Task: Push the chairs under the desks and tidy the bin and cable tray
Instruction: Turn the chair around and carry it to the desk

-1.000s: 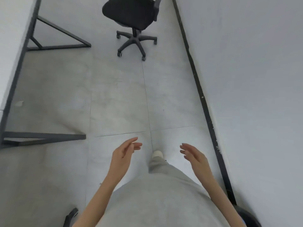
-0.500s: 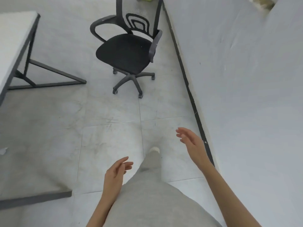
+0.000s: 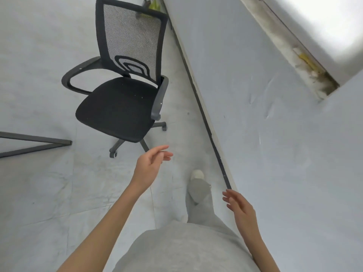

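A black office chair (image 3: pixel 117 107) with a mesh back and two armrests stands on the floor ahead, out in the open, its seat turned toward the lower left. My left hand (image 3: pixel 151 163) reaches forward just below and right of the seat, fingers apart, holding nothing and not touching the chair. My right hand (image 3: pixel 238 205) hangs lower near the wall, open and empty. No bin or cable tray is in sight.
The dark metal foot of a desk frame (image 3: pixel 35 142) juts in from the left edge. A white wall (image 3: pixel 275 134) with a black skirting strip (image 3: pixel 204 114) runs along the right. A window ledge (image 3: pixel 294 48) sits at the upper right. My grey-trousered leg and shoe (image 3: pixel 197 174) step forward.
I have walked closer to the chair, which now looks larger and nearer. My left hand rose and reached toward the chair; my right hand dropped lower beside the wall.
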Demonstrator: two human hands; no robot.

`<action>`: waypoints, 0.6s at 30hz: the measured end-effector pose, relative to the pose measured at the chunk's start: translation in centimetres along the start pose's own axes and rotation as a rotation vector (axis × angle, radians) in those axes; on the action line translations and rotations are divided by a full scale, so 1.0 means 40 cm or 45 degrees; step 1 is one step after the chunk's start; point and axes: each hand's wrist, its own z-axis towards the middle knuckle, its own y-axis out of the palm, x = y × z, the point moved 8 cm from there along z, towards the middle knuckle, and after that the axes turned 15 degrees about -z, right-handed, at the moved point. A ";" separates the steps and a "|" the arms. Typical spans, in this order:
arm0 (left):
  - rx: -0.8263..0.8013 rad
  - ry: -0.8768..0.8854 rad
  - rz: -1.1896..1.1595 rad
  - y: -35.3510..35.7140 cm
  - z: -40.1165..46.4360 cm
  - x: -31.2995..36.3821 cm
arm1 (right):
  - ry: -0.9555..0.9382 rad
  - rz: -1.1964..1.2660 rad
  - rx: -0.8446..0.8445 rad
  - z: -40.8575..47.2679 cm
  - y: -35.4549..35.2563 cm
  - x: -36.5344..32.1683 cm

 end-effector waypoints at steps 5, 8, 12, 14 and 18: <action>0.277 -0.130 -0.112 -0.005 0.186 -0.049 | -0.154 -0.116 -0.240 0.386 0.022 -0.228; 0.540 -0.248 -0.262 -0.026 0.233 -0.074 | -0.348 -0.234 -0.349 0.608 0.039 -0.454; 0.755 -0.309 -0.328 -0.058 0.320 -0.072 | -0.555 -0.304 -0.420 0.846 0.086 -0.734; 0.822 -0.303 -0.339 -0.077 0.390 -0.058 | -0.630 -0.327 -0.464 0.933 0.124 -0.833; 0.827 -0.247 -0.291 -0.109 0.606 -0.007 | -0.657 -0.322 -0.532 1.088 0.199 -0.932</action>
